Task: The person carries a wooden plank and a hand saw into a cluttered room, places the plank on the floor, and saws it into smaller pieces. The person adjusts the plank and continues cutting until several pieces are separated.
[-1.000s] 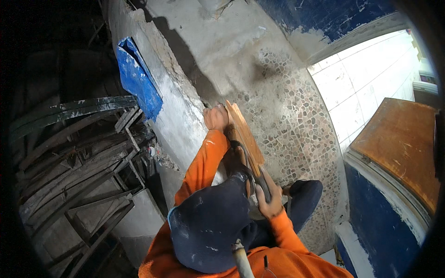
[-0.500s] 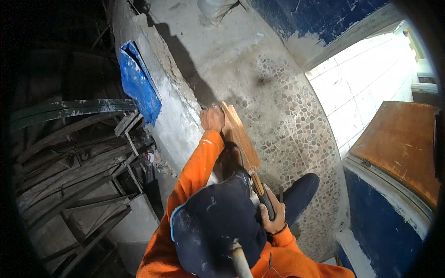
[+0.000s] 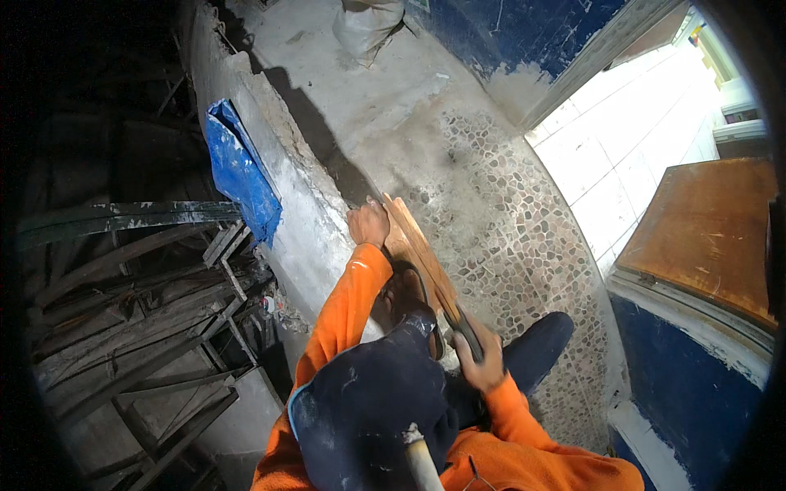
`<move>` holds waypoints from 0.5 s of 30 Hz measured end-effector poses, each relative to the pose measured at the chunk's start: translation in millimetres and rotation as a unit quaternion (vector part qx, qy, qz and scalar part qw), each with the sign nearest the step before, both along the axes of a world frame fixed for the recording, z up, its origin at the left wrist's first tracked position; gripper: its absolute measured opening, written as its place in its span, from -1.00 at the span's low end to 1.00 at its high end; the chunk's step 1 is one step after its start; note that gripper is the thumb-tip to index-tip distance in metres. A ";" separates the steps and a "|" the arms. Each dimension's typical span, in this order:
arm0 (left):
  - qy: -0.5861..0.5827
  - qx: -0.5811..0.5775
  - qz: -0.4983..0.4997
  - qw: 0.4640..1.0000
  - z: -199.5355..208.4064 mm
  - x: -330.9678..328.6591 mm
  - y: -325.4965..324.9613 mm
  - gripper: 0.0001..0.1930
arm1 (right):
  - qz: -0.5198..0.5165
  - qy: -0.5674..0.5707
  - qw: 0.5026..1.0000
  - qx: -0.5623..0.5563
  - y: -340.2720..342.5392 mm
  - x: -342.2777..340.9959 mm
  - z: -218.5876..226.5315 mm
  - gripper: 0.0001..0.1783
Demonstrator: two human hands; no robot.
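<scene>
My left hand [image 3: 368,223] is closed on the far end of a narrow wooden board [image 3: 427,255], close to the broken wall. The board slants from there down toward my right hand, beside my sandalled foot [image 3: 412,296]. My right hand [image 3: 483,360] is wrapped round the dark handle [image 3: 468,334] of a long, thin tool. The handle lies at the near end of the board, and the tool runs along the wood. Its kind I cannot make out, as its working part is mostly hidden.
A low broken wall [image 3: 282,155] with blue sheeting [image 3: 240,176] runs along the left. Beyond it lies a dark drop with metal framing [image 3: 139,368]. Pebble-patterned floor [image 3: 516,237] spreads to the right. A pale sack [image 3: 367,29] stands ahead; a brown panel [image 3: 704,237] is at the right.
My right hand has pushed the tool forward along the board, so the handle is now closer to the wood. My left hand keeps its hold. The whole view has shifted slightly.
</scene>
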State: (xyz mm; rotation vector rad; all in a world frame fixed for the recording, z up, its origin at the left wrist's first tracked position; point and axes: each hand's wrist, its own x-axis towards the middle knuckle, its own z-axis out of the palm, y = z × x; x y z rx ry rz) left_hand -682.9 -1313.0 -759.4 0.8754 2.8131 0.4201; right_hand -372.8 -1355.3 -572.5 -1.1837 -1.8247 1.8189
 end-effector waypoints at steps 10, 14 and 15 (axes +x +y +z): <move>0.050 0.008 -0.096 0.994 -15.1 22.5 13.0 -0.50 | -0.089 0.055 0.992 0.068 23.9 -55.7 -48.0 -0.44; 0.051 -0.029 -0.125 0.990 -7.7 23.9 18.6 -0.51 | -0.021 -0.001 0.995 0.097 34.2 -46.1 -42.8 -0.43; 0.066 -0.028 -0.131 0.989 -3.6 25.6 23.7 -0.51 | -0.043 0.024 0.990 0.132 32.6 -42.0 -59.1 -0.44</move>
